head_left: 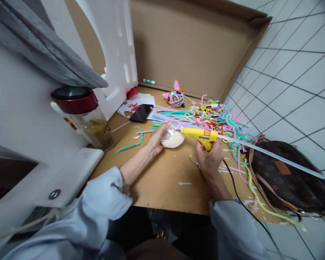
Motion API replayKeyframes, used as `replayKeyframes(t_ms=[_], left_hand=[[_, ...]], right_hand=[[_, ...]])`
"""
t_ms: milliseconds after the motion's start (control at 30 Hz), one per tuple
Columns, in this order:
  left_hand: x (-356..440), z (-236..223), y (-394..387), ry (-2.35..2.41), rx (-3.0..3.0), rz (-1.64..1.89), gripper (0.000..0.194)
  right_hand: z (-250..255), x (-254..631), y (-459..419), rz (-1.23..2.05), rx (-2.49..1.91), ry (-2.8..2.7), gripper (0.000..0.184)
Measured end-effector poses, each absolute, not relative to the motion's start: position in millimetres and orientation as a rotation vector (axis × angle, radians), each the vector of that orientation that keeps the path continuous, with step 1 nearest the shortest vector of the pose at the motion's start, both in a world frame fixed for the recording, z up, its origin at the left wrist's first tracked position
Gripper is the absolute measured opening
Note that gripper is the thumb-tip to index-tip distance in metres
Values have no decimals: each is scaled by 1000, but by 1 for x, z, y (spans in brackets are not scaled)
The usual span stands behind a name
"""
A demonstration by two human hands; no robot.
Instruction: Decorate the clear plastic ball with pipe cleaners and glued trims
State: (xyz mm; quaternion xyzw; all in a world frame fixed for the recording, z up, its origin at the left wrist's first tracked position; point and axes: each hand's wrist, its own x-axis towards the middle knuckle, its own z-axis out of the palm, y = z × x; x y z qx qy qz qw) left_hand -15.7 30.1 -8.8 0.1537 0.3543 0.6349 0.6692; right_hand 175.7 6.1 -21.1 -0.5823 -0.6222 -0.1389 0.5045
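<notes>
My right hand point(209, 156) is closed round the handle of a yellow hot glue gun point(199, 134). A long clear glue stick point(271, 156) juts out of its back toward the right. The gun's nozzle points left at a pale round ball point(174, 140), partly clear and partly covered in pinkish fuzz. My left hand point(157, 139) grips that ball from the left, just above the cardboard sheet point(162, 184). A black cord point(237, 191) runs from the gun down toward me.
A heap of coloured pipe cleaners point(216, 117) lies behind the gun. A finished pink-eared ball figure point(175, 97), a black phone point(141, 112) and a marker point(148, 81) sit farther back. A lidded jar point(89, 121) stands left; a brown patterned bag point(289, 177) right.
</notes>
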Motion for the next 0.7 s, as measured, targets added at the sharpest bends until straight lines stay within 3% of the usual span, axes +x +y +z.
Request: replayKeyframes(t_ms=[700], left_hand=[[-16,-11,32,794,336,1441,31]], right_hand=[[-22,178,8,-381,-1399,-1486,27]])
